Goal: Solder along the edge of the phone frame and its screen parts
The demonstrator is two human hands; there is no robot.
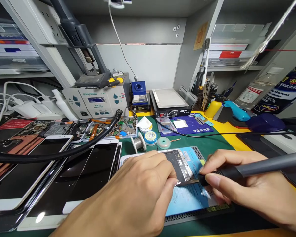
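My right hand [233,177] is closed around the dark handle of a soldering iron [251,167], whose metal tip points left. Just beside that tip are the pinched fingertips of my left hand [140,187]; what they hold, if anything, is too small to make out. Partly hidden behind my left hand lies an opened phone [175,161], dark inside with metal parts along its right edge. Under it is a light blue work mat [182,204] with a grey perforated border.
Several phones, including a dark-screened one [96,164], lie at left. A solder spool [138,142], round tins and a tray of circuit boards [113,126] sit behind my hands. A black hose [64,156] crosses the left side. Farther back stand a hot-air station [96,102] and a heating plate [171,98].
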